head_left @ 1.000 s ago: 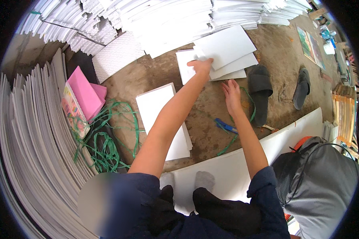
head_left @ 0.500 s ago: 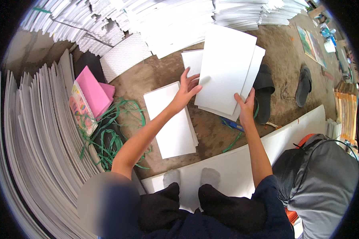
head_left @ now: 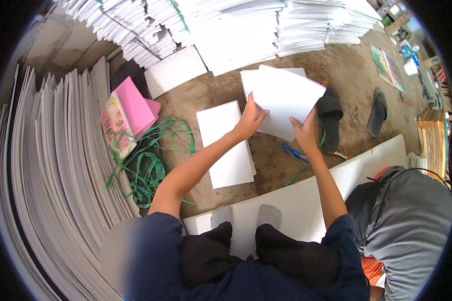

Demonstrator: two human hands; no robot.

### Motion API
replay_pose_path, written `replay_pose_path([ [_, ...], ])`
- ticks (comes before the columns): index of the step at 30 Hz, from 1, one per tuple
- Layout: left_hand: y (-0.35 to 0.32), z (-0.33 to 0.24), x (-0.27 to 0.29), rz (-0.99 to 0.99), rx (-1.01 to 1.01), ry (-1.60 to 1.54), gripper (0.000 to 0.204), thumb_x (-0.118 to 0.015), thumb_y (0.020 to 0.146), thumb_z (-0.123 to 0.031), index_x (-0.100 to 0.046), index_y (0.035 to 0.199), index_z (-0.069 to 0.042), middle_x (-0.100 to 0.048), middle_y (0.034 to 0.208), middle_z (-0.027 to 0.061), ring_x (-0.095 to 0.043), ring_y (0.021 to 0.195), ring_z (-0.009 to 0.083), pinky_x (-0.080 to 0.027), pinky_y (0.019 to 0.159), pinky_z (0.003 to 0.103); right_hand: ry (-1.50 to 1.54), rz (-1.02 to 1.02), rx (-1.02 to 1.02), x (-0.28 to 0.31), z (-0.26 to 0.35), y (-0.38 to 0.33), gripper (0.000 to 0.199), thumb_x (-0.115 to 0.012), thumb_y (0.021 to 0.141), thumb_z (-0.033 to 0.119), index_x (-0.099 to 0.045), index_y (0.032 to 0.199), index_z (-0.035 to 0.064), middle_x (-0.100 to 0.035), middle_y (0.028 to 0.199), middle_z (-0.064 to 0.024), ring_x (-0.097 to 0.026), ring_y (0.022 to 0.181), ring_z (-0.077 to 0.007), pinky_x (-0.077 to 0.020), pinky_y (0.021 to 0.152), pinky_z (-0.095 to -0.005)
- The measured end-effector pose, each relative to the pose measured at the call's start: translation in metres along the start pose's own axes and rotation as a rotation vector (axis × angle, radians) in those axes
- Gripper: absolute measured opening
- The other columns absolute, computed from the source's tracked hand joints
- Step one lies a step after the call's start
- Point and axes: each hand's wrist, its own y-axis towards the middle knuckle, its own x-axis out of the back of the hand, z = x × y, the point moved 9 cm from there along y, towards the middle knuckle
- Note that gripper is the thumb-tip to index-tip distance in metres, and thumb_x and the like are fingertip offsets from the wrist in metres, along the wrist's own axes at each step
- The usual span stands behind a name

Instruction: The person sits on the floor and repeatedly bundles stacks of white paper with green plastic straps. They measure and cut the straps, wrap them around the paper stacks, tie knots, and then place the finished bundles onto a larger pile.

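Observation:
Several white rectangular sheets of paper or thin board (head_left: 289, 98) are held out in front of me, tilted and fanned a little apart. My left hand (head_left: 251, 122) grips their left edge, with the thumb laid over the front. At the lower right corner, my right hand (head_left: 306, 135) pinches the same sheets between its thumb and fingers. Behind them another white sheet (head_left: 248, 80) shows at the upper left; whether it is held or lies below is unclear. Left of my left hand, a small pile of white sheets (head_left: 226, 150) lies on the floor.
Green plastic twine (head_left: 150, 175) lies tangled beside a pink folder (head_left: 135, 108). A blue cutter (head_left: 295, 151) and black slippers (head_left: 330, 120) lie right. Tall stacks of white sheets (head_left: 236, 35) stand behind; upright boards (head_left: 70, 150) line the left. A person in grey (head_left: 407, 220) is close at right.
The held sheets have come down and turned clockwise, their upper end tipping right. My left hand has moved from beside the sheets onto their left edge. My right hand keeps its grip.

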Motion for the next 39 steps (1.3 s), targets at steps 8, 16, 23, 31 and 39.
replay_pose_path([
  [8,-0.098,0.000,0.085,-0.317,0.367,-0.079,0.058,-0.045,0.088,-0.027,-0.019,0.130,0.005,-0.034,0.127,0.0263,-0.033,0.120,0.0294,-0.026,0.099,0.034,0.148,0.190,-0.134,-0.094,0.041,-0.018,0.062,-0.048,0.087,0.025,-0.016,0.131,-0.0028,-0.032,0.128,-0.0237,-0.035,0.117,-0.0304,-0.0268,0.098,-0.0377],
  [16,-0.177,0.069,0.101,-0.344,0.409,0.640,0.063,-0.048,0.085,-0.025,-0.017,0.131,0.005,-0.024,0.130,0.0259,-0.023,0.122,0.0355,-0.018,0.102,0.039,-0.440,0.405,-0.218,-0.168,-0.035,-0.051,0.066,-0.050,0.084,0.034,-0.019,0.132,-0.0007,-0.025,0.126,-0.0233,-0.024,0.114,-0.0397,-0.0208,0.096,-0.0494],
  [23,-0.161,0.081,0.100,-0.388,0.350,0.439,0.070,-0.050,0.084,-0.023,-0.008,0.132,0.006,-0.013,0.136,0.0250,-0.014,0.125,0.0380,-0.016,0.101,0.044,-0.286,0.322,-0.114,-0.184,-0.051,-0.045,0.069,-0.048,0.084,0.039,-0.019,0.131,-0.0016,-0.022,0.127,-0.0262,-0.022,0.117,-0.0408,-0.0173,0.097,-0.0509],
  [31,-0.019,0.030,0.073,-0.179,-0.035,0.567,0.061,-0.054,0.082,-0.020,-0.022,0.127,0.007,-0.030,0.125,0.0282,-0.032,0.114,0.0416,-0.027,0.096,0.046,0.576,0.018,-0.540,-0.102,-0.103,0.017,0.070,-0.051,0.085,0.036,-0.016,0.132,-0.0017,-0.026,0.129,-0.0206,-0.040,0.112,-0.0295,-0.0291,0.098,-0.0349],
  [39,0.083,0.171,0.027,-0.023,0.818,0.450,0.082,-0.060,0.075,-0.032,-0.010,0.126,0.008,-0.032,0.118,0.0354,-0.041,0.107,0.0462,-0.034,0.092,0.043,1.054,-0.206,-0.650,-0.071,-0.136,0.039,0.070,-0.052,0.086,0.018,-0.005,0.132,-0.0060,-0.022,0.132,-0.0214,-0.035,0.117,-0.0321,-0.0283,0.101,-0.0368],
])
